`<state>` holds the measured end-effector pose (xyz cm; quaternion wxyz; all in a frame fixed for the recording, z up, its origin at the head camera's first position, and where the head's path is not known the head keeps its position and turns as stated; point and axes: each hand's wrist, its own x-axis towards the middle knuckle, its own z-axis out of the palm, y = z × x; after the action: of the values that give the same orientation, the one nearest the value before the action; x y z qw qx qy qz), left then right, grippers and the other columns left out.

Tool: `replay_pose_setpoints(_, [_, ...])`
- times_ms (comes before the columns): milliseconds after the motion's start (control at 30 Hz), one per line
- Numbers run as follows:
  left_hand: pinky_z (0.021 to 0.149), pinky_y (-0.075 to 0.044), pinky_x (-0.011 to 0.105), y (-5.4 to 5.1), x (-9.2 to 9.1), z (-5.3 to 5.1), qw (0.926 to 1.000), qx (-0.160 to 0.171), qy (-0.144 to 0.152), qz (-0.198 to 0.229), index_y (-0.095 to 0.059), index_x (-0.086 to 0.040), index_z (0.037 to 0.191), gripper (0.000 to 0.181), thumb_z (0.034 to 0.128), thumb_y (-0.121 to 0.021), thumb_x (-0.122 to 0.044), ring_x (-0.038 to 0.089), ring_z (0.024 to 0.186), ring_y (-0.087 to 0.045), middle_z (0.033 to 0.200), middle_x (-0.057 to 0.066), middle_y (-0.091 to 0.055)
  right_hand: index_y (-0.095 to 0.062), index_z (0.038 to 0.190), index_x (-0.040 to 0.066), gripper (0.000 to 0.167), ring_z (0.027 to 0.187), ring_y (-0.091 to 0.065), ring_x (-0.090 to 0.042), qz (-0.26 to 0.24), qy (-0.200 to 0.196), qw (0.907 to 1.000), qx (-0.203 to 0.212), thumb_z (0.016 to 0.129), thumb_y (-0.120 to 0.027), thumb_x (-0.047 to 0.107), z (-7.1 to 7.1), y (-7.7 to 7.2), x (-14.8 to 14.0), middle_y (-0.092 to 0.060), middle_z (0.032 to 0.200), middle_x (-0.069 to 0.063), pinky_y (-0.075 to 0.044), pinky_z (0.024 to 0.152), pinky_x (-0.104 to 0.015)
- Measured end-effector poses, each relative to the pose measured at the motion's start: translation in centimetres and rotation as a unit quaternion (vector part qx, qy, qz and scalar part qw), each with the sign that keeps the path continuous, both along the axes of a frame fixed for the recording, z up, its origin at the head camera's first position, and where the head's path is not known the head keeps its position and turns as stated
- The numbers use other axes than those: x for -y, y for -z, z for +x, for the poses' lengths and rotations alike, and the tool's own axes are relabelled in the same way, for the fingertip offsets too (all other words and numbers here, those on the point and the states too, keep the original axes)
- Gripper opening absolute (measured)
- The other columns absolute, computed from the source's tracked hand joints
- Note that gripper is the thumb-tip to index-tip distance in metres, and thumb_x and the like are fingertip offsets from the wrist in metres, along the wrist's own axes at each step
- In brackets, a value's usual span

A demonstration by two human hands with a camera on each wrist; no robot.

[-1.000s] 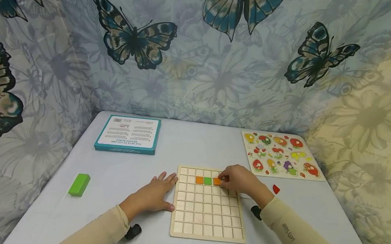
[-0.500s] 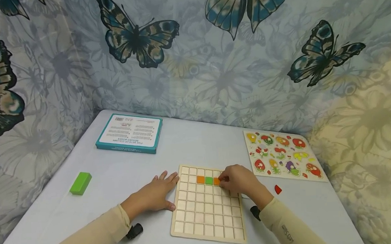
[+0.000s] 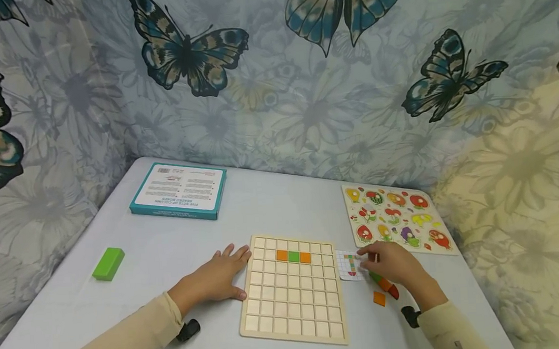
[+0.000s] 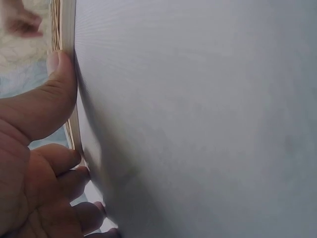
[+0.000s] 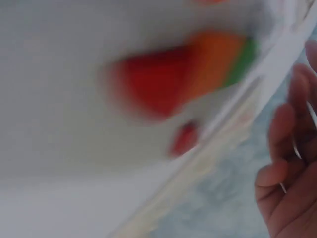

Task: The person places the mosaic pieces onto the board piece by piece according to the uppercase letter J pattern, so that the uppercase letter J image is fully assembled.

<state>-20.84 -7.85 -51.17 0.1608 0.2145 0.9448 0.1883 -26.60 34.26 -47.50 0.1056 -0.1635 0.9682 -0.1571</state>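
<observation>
A: What are the hands doing?

B: The left hand (image 3: 213, 277) lies spread, thumb and fingertips against the left edge of the board (image 3: 293, 300), gripping nothing. The right hand (image 3: 392, 263) hangs at the right end of the card (image 3: 343, 266), fingers loosely bent, with nothing visible in its hold.

A: How far along is it?

B: Early, I'd judge. Two orange tiles (image 3: 282, 255) with a green tile (image 3: 294, 256) between them sit in the second row from the far edge. The card shows a coloured pattern running on down to red, so the lower part seems left to do.

A: And the loose pieces?

B: Right of the board: an orange square (image 3: 379, 298), and near it a green piece (image 3: 375, 277), an orange piece (image 3: 385, 285) and a red piece (image 3: 394, 292) in a line.

A: Beyond that?

B: A white tabletop (image 3: 280, 195), with a green block (image 3: 108, 264) and a teal-edged box (image 3: 178, 190) on the left, a fruit puzzle (image 3: 398, 218) on the right. Butterfly-and-flower walls (image 3: 314, 114) stand behind.
</observation>
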Motion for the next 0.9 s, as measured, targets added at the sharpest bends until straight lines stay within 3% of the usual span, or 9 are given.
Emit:
replay_pose_setpoints(167, [0.112, -0.017, 0.060, -0.1, 0.1, 0.0, 1.0000, 0.001, 0.000, -0.003, -0.034, -0.002, 0.152, 0.097, 0.0771, -0.080, -0.044, 0.041, 0.145, -0.013, 0.160, 0.011, -0.023, -0.075, 0.110, 0.012, 0.039, 0.077, -0.053, -0.016, 0.020, 0.064, 0.9960, 0.058, 0.081, -0.079, 0.039, 1.3, 0.7, -2.7, -0.062, 0.089, 0.004, -0.049, 0.069, -0.038])
replay_pose_setpoints(300, [0.112, -0.018, 0.060, -0.1, 0.2, 0.2, 1.0000, 0.002, 0.005, -0.003, -0.033, -0.002, 0.152, 0.097, 0.0776, -0.079, -0.044, 0.041, 0.145, -0.013, 0.160, 0.011, -0.023, -0.073, 0.110, 0.009, 0.055, 0.082, -0.055, -0.018, 0.035, 0.102, 0.9923, 0.061, 0.075, -0.081, 0.050, 2.0, 1.0, -3.4, -0.064, 0.094, 0.000, -0.051, 0.075, -0.044])
replay_pose_setpoints(400, [0.112, -0.018, 0.060, -0.1, 0.1, 0.2, 1.0000, 0.000, 0.009, -0.003, -0.033, -0.002, 0.152, 0.096, 0.0777, -0.079, -0.044, 0.041, 0.145, -0.013, 0.160, 0.011, -0.024, -0.071, 0.105, 0.008, 0.054, 0.079, -0.055, -0.019, 0.040, 0.131, 0.9887, 0.061, 0.074, -0.082, 0.050, 2.4, 1.3, -3.5, -0.063, 0.090, -0.002, -0.051, 0.074, -0.043])
replay_pose_setpoints(600, [0.112, -0.019, 0.059, -0.3, 0.1, 0.3, 1.0000, 0.001, 0.005, 0.002, -0.034, -0.002, 0.152, 0.096, 0.0772, -0.080, -0.043, 0.041, 0.145, -0.014, 0.159, 0.011, -0.024, -0.071, 0.104, 0.008, 0.035, 0.078, -0.054, -0.019, 0.034, 0.119, 0.9915, 0.040, 0.080, -0.080, 0.032, 2.4, 1.7, -3.3, -0.061, 0.087, -0.001, -0.050, 0.072, -0.039])
replay_pose_setpoints(800, [0.112, -0.018, 0.059, -0.4, 0.0, 0.3, 1.0000, 0.003, 0.007, 0.005, -0.034, -0.002, 0.152, 0.096, 0.0778, -0.079, -0.044, 0.041, 0.145, -0.014, 0.159, 0.011, -0.024, -0.070, 0.108, 0.006, 0.051, 0.080, -0.053, -0.020, 0.032, 0.146, 0.9869, 0.062, 0.076, -0.082, 0.044, 3.0, 0.6, -3.8, -0.061, 0.092, -0.003, -0.049, 0.071, -0.040])
replay_pose_setpoints(900, [0.112, -0.018, 0.060, -0.5, 0.1, 0.4, 1.0000, 0.001, 0.007, 0.003, -0.033, -0.002, 0.152, 0.096, 0.0781, -0.079, -0.044, 0.041, 0.145, -0.013, 0.160, 0.011, -0.023, -0.071, 0.104, 0.007, 0.047, 0.078, -0.052, -0.020, 0.027, 0.147, 0.9857, 0.077, 0.075, -0.083, 0.042, 3.5, 0.1, -4.6, -0.061, 0.092, -0.003, -0.047, 0.066, -0.037])
